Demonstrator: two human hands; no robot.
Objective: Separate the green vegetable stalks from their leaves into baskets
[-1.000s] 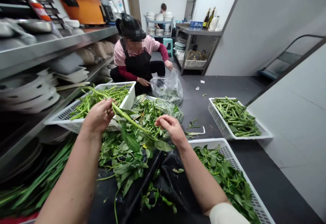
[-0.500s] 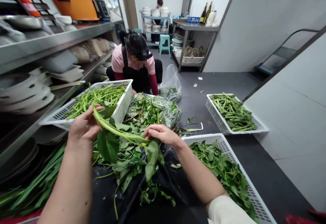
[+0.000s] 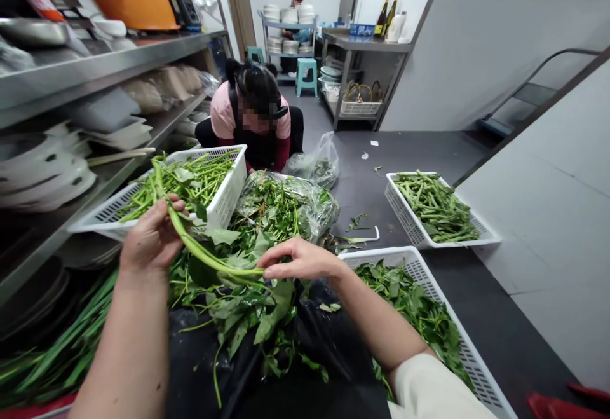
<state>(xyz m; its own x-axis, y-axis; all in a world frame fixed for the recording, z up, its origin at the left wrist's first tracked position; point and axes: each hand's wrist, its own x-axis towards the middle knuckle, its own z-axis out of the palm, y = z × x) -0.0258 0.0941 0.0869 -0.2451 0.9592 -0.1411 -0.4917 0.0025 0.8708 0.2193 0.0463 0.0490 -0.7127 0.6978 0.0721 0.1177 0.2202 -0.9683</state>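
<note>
Green stems [image 3: 199, 253] run through the left grip [image 3: 150, 236] to the right grip [image 3: 300, 260] (both clamped on them).

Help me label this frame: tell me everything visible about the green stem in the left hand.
The green stem is long, smooth, light green and fresh-looking, with leaves close beside it. It curves down from an upper end in front of the white basket, through the grip of the left hand, to the right hand, whose fingertips are at its lower part. Whether it is one strand cannot be told.
</note>
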